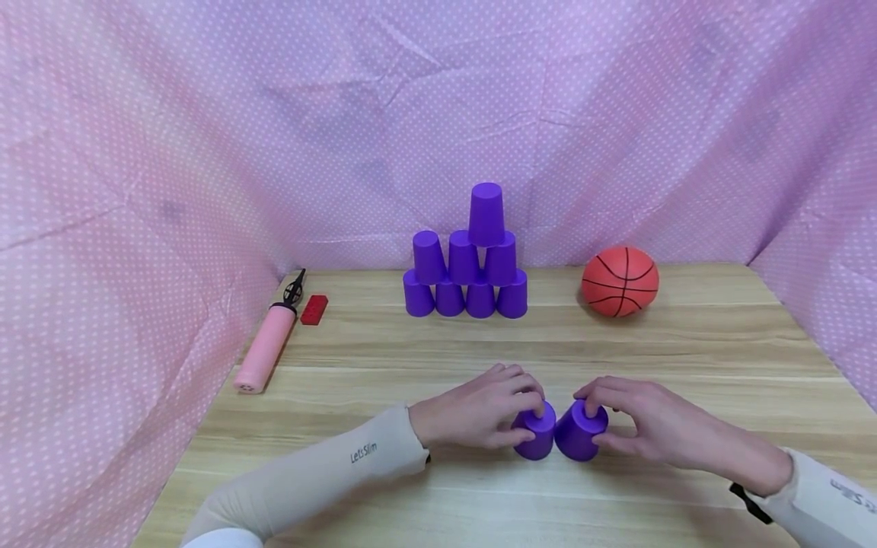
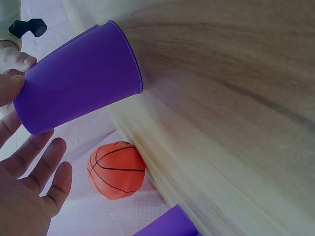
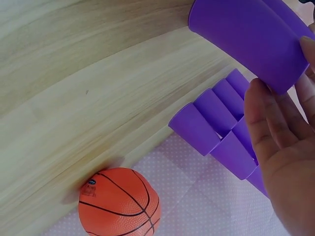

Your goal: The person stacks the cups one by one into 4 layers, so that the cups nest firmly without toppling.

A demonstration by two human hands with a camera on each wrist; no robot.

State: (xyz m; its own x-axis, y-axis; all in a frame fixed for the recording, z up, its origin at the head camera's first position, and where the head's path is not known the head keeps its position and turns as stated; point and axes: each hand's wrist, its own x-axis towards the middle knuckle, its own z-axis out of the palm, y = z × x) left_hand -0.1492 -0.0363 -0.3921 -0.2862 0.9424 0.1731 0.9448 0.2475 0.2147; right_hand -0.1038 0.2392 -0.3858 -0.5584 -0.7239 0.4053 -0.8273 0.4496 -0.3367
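both hands sit low on the near part of the wooden table [image 1: 685,335], each curled over an upside-down purple cup. left hand [image 1: 479,415] has its fingers draped over the top and thumb on the near side of the left cup [image 1: 536,435], gripping it; from the left wrist view the fingers look fairly loose beside the cup wall, so how firm the hold is cannot be told. right hand [image 1: 647,426] pinches the base of the right cup [image 1: 578,432] with fingertips on top and thumb at the side. the two cups stand just beside each other between the hands, touching or nearly so, the right one leaning a little toward the left one; both rest mouth-down on the wood. straight beyond the hands, well apart from them toward the back of the table, stands a cup pyramid [image 1: 468,266] of matching purple cups: four in the bottom row, three above, and one on top set toward the right side. beyond the right hand and off to its right lies an orange basketball [image 1: 620,280], near the pyramid but not touching it. far off to the left of the left hand, by the cloth wall, lies a pink hand pump [image 1: 266,348], with a small red brick [image 1: 314,310] just beside its black nozzle end. a pink dotted cloth [image 1: 205,152] hangs behind and on both sides.
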